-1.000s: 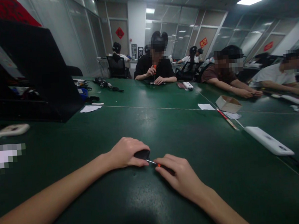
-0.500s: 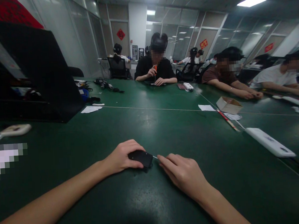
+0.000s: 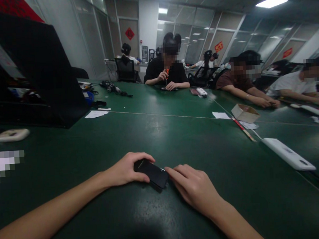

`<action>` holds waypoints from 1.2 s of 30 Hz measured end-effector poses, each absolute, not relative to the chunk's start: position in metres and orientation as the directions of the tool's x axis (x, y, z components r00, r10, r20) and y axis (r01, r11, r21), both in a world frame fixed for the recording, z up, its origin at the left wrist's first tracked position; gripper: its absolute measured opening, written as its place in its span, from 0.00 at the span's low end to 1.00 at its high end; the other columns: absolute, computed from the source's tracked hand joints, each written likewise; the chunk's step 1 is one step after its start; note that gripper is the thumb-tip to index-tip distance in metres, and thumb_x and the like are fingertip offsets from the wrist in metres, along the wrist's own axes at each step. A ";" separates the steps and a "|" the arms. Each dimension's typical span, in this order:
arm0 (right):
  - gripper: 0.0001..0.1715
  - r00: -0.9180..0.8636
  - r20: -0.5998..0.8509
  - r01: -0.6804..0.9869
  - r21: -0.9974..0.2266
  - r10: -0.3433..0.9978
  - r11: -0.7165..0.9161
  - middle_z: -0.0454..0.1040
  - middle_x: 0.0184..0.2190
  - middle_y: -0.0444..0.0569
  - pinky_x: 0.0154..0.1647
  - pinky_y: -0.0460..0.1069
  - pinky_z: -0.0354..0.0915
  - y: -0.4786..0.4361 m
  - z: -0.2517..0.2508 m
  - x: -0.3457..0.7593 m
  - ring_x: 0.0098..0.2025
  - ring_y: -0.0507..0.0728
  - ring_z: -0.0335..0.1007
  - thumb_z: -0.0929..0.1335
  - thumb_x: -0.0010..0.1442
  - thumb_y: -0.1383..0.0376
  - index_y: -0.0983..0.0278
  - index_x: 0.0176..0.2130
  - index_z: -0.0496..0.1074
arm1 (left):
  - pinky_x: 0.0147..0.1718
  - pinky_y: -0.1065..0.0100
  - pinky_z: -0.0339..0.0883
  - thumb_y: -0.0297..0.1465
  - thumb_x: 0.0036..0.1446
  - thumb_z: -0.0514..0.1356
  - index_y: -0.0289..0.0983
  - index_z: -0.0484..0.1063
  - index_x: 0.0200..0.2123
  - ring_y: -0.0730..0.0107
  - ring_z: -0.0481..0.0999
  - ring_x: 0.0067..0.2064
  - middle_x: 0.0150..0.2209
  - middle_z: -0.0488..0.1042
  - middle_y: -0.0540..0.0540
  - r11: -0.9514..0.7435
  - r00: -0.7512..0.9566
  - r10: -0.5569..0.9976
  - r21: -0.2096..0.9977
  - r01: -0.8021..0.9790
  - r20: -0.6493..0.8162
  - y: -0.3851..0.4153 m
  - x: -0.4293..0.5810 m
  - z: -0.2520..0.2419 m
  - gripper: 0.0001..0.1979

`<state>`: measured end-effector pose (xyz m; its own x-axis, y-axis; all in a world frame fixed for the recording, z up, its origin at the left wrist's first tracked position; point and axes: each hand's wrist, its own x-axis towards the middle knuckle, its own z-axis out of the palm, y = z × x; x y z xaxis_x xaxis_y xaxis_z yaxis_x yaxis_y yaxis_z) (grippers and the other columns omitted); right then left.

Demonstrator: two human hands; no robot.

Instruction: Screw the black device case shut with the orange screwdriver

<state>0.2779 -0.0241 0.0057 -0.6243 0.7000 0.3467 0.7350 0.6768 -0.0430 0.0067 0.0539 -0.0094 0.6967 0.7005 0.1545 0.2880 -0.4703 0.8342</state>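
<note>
black case turned, more exposed, shaft perhaps touching

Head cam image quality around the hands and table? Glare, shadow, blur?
Head view: pale glare patches on the table, dark shadow at bottom centre; head view: the case is dark with little detail, only a bright sliver of tool showing by the right hand; head view: the person at far right looks soft.
</note>
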 end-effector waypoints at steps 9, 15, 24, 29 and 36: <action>0.20 -0.585 0.279 0.641 -0.416 0.761 0.645 0.76 0.43 0.51 0.46 0.50 0.70 -0.016 0.007 0.274 0.44 0.56 0.72 0.60 0.71 0.68 0.60 0.60 0.66 | 0.40 0.67 0.65 0.48 0.47 0.71 0.38 0.78 0.47 0.61 0.78 0.42 0.41 0.81 0.45 -0.506 0.670 0.711 0.817 0.277 0.213 0.055 0.007 -0.015 0.27; 0.22 -0.651 0.307 0.692 -0.138 0.694 0.709 0.77 0.44 0.56 0.37 0.54 0.71 -0.011 0.005 0.278 0.41 0.61 0.71 0.60 0.69 0.71 0.65 0.60 0.67 | 0.40 0.67 0.66 0.48 0.48 0.71 0.37 0.78 0.46 0.63 0.78 0.41 0.41 0.81 0.44 -0.550 0.676 0.698 0.781 0.296 0.236 0.052 0.009 -0.012 0.27; 0.20 -0.626 0.257 0.555 -0.515 0.736 0.653 0.76 0.45 0.50 0.47 0.49 0.70 -0.008 0.004 0.272 0.45 0.55 0.73 0.60 0.71 0.69 0.59 0.59 0.67 | 0.41 0.67 0.67 0.47 0.46 0.72 0.36 0.78 0.47 0.62 0.79 0.42 0.42 0.81 0.44 -0.617 0.705 0.649 0.740 0.268 0.286 0.052 0.012 -0.015 0.28; 0.18 -0.611 0.252 0.613 -0.449 0.751 0.650 0.77 0.45 0.52 0.47 0.53 0.70 -0.008 0.002 0.282 0.45 0.57 0.73 0.62 0.70 0.67 0.61 0.57 0.69 | 0.43 0.66 0.67 0.47 0.47 0.71 0.37 0.78 0.47 0.61 0.79 0.43 0.43 0.81 0.44 -0.615 0.701 0.651 0.743 0.264 0.290 0.049 0.012 -0.011 0.27; 0.17 -0.477 0.313 0.736 -0.368 0.821 0.568 0.75 0.48 0.53 0.48 0.54 0.73 -0.006 0.001 0.295 0.47 0.57 0.74 0.62 0.69 0.68 0.59 0.54 0.71 | 0.44 0.64 0.66 0.53 0.55 0.63 0.34 0.76 0.44 0.59 0.75 0.44 0.42 0.78 0.42 -0.341 0.440 0.849 0.939 0.036 0.292 0.060 0.011 -0.018 0.28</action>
